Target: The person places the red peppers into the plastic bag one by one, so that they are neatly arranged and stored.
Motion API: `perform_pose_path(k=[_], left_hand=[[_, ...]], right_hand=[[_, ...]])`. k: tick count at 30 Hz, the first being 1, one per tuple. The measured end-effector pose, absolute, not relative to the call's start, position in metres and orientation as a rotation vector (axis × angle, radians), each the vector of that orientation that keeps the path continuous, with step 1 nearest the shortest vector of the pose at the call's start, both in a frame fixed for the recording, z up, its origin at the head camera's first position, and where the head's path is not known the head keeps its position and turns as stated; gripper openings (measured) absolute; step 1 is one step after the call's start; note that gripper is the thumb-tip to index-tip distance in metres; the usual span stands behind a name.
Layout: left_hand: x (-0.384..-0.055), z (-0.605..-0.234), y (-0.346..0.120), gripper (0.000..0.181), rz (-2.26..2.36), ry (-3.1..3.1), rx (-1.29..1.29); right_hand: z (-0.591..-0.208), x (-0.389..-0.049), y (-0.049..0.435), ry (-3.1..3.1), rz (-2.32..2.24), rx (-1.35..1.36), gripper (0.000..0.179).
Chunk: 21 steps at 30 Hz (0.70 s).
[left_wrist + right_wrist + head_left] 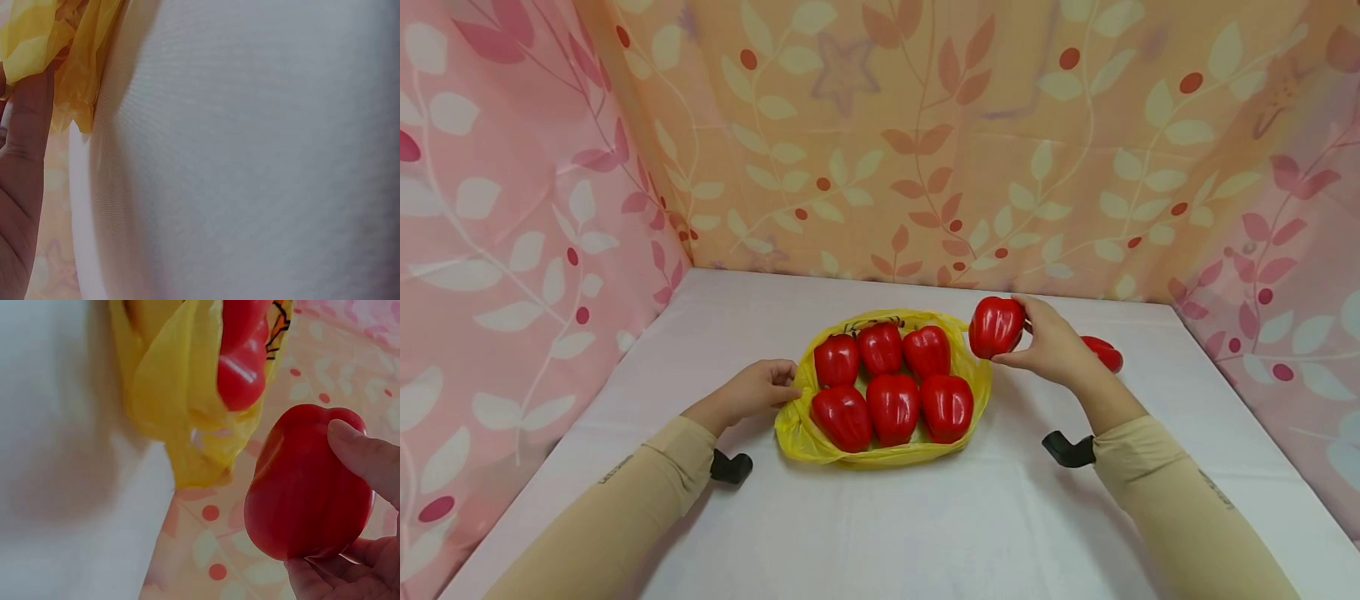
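My right hand [1051,343] grips a glossy red bell pepper [996,327], thumb on one side and fingers on the other, raised at the right rim of a yellow plastic bag [880,457]. The right wrist view shows the same bell pepper [306,487] apart from the bag [181,381]. Inside the spread bag several more red bell peppers [892,408] lie in two rows. At the bag's left edge, my left hand [756,390] pinches the thin plastic between thumb and fingers; in the left wrist view the crumpled yellow film [81,62] hangs over the thumb.
Another red bell pepper [1103,353] lies on the white-covered table [880,533], partly hidden behind my right wrist. Leaf-patterned curtains [925,150] enclose the back and both sides. A black mount piece [1067,450] juts from under each sleeve.
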<state>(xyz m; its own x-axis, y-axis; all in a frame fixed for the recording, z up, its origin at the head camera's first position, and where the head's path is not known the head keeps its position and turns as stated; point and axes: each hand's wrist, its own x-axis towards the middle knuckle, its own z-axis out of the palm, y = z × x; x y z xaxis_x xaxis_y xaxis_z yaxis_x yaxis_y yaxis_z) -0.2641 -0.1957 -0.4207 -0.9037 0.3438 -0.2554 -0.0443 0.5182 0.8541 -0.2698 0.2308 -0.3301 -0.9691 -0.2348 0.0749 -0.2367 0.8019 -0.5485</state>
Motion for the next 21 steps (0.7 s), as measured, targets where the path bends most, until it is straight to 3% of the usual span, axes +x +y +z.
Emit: perform_pose_path(k=[21], left_hand=[[-0.262, -0.419, -0.195, 0.016, 1.36, 2.361, 0.244]], right_hand=[[-0.314, -0.264, 0.161, -2.915, 0.961, 0.713, 0.092]])
